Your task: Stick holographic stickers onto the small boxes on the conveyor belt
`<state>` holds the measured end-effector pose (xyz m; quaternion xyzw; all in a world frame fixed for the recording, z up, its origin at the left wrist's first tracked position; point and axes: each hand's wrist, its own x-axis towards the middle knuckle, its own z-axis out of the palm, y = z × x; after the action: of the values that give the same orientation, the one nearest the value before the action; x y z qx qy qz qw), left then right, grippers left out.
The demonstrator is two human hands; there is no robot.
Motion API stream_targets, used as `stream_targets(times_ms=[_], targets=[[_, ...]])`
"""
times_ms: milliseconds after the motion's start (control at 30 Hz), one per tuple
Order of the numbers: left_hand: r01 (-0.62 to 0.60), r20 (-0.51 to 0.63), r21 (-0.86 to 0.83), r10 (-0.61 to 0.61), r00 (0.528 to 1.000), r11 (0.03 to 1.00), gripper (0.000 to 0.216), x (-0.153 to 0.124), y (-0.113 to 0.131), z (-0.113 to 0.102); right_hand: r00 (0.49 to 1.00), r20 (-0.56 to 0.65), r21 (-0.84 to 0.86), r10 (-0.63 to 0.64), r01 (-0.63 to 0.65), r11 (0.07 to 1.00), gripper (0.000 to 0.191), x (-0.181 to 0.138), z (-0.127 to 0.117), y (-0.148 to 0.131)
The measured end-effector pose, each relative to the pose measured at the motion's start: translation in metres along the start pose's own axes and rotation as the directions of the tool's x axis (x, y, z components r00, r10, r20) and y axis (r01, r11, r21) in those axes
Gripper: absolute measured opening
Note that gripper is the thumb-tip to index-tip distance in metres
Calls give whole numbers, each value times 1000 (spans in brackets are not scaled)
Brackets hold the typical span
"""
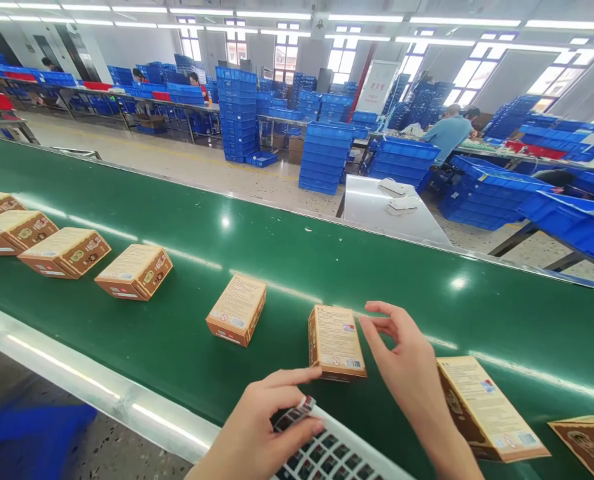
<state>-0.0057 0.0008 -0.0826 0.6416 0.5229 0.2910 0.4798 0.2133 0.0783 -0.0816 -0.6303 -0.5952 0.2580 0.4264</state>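
Observation:
My left hand (pixel 271 423) pinches the curled end of a sheet of small dark stickers (pixel 337 460) between thumb and fingers. Its stretched index finger reaches the lower left corner of a brown and cream carton (pixel 337 340) lying on the green conveyor belt (pixel 187 373). A small coloured sticker (pixel 348 327) shows on that carton's upper face. Just right of the carton hovers my right hand (pixel 401 353), fingers bent and apart from the thumb, with nothing visible in it. Behind my right wrist lies another carton (pixel 494 407), which also bears a small coloured sticker (pixel 487 385).
Several like cartons stand along the belt to the left, the nearest carton (pixel 237 309) apart from mine. One more carton (pixel 587 440) is cut off at the right edge. Beyond the belt are a metal table (pixel 377 210), stacked blue crates (pixel 324 160) and a seated person (pixel 449 133).

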Motion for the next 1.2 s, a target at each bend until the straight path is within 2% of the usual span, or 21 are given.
stream_targets(times_ms=[67, 133, 167, 233, 300, 400, 467, 567, 633, 767, 800, 833, 867, 933, 967, 1000, 1067, 1200], targets=[[85, -52, 1, -85, 995, 996, 34, -4, 2, 0, 968, 105, -13, -227, 230, 973, 18, -14, -10, -11], [119, -54, -1, -118, 991, 993, 39, -6, 4, 0, 857, 238, 11, -457, 469, 883, 12, -29, -13, -24], [110, -51, -14, -111, 993, 994, 40, -6, 5, 0, 797, 283, 24, -534, 551, 834, 12, -36, -12, -29], [85, -59, -43, -88, 994, 995, 40, -6, 7, 1, 711, 321, 17, -626, 656, 754, 13, -47, -6, -38], [80, -71, -54, -83, 994, 995, 40, -7, 8, 2, 666, 317, -11, -675, 714, 700, 12, -53, 1, -43], [91, -77, -59, -96, 992, 994, 36, -8, 8, 3, 631, 291, -30, -720, 758, 652, 15, -54, 7, -47], [85, -79, -54, -89, 993, 995, 33, -8, 7, 3, 631, 298, -47, -716, 759, 650, 13, -52, 7, -48], [72, -94, -32, -74, 993, 997, 34, -8, 6, 2, 639, 372, -57, -673, 740, 671, 15, -51, 6, -48], [78, -95, -31, -81, 992, 996, 34, -8, 5, 1, 642, 386, -37, -663, 729, 684, 11, -53, 7, -49], [138, -105, -59, -144, 984, 989, 34, -8, 3, -1, 623, 350, 73, -700, 726, 683, 19, -53, 6, -52], [151, -124, -56, -156, 980, 987, 35, -8, 3, -2, 636, 353, 130, -686, 693, 709, 19, -51, 5, -51], [148, -141, -40, -152, 978, 988, 36, -9, 2, -5, 675, 359, 193, -645, 622, 759, 17, -47, 6, -50], [123, -158, -8, -122, 980, 992, 36, -10, 2, -9, 738, 363, 253, -569, 510, 822, 13, -43, 7, -48], [27, -187, 87, -10, 982, 996, 30, -12, 0, -18, 881, 351, 353, -317, 189, 916, 11, -33, 15, -41], [-21, -193, 137, 47, 980, 990, 25, -13, -2, -23, 925, 342, 392, -168, 22, 920, 15, -27, 20, -36], [-53, -188, 177, 86, 978, 983, 20, -13, -4, -28, 941, 336, 429, -41, -114, 896, 20, -21, 27, -31], [-62, -152, 220, 97, 984, 974, 15, -13, -10, -36, 935, 338, 492, 105, -271, 827, 30, -12, 40, -22], [-51, 16, 155, 49, 999, 987, 9, -8, -19, -36, 930, 336, 529, 148, -317, 787, 40, -2, 56, -8]])
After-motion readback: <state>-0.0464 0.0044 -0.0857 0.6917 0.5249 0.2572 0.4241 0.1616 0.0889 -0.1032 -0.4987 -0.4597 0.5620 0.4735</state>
